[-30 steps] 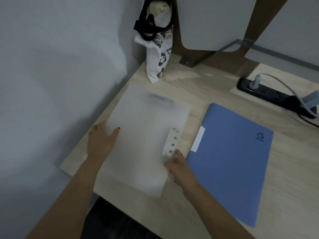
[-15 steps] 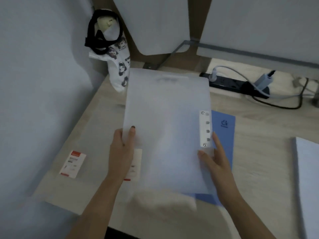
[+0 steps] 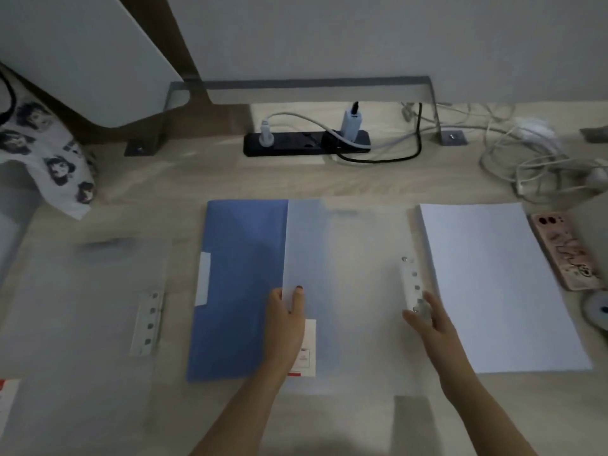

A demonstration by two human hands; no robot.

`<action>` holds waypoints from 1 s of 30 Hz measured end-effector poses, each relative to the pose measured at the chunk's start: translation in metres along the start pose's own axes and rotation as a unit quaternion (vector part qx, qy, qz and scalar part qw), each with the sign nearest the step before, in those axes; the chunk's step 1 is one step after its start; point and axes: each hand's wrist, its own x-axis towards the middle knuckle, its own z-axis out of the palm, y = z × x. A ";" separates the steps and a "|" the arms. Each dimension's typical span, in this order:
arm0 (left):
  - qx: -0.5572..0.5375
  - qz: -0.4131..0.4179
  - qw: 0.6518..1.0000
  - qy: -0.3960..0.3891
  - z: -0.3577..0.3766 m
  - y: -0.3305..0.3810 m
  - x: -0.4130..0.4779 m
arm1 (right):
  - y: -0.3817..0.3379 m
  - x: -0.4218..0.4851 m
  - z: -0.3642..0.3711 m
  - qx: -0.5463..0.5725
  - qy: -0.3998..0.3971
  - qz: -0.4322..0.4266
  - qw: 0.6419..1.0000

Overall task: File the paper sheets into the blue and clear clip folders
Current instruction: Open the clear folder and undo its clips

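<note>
- Pale wooden desk (image 3: 204,179) runs wall to wall, with a black power strip (image 3: 306,143) at its back edge, tangled white cables (image 3: 533,153) at the far right and a printed tote bag (image 3: 49,166) at the far left.
- A clear clip folder (image 3: 348,258) sits at the centre, long axis running away from the person. Its white clip strip (image 3: 413,281) is on the right edge.
- Its left part overlaps the right side of the blue clip folder (image 3: 240,284), which lies flat and parallel, white tab on its left edge.
- The left hand (image 3: 286,324) pinches the clear folder's left edge, thumb on top.
- The right hand (image 3: 427,320) grasps the right edge at the lower end of the clip strip.
- A stack of paper sheets (image 3: 493,284) lies just beside that right edge, with only a narrow gap between them. A phone (image 3: 566,251) lies beyond the stack.
- A second clear clip folder (image 3: 82,307) lies flat at the left, apart from the blue one.
- Bare desk shows between the folders' far edges and the power strip.
</note>
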 end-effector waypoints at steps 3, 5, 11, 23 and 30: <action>0.085 0.052 0.994 0.039 0.009 -0.008 0.000 | 0.002 0.002 -0.008 -0.007 -0.006 -0.011 1.000; 0.092 0.059 0.994 0.028 0.010 -0.007 -0.005 | -0.002 -0.001 -0.014 0.008 -0.016 -0.015 1.000; 0.019 0.005 0.995 -0.098 -0.009 0.016 -0.016 | -0.042 -0.028 -0.029 0.162 -0.046 -0.038 0.985; -0.122 0.120 0.966 -0.195 -0.100 0.079 -0.025 | -0.124 -0.069 0.073 0.012 -0.313 -0.209 0.926; -0.157 0.157 0.974 -0.048 -0.195 0.044 -0.033 | -0.095 -0.042 0.150 -0.151 -0.376 -0.209 0.890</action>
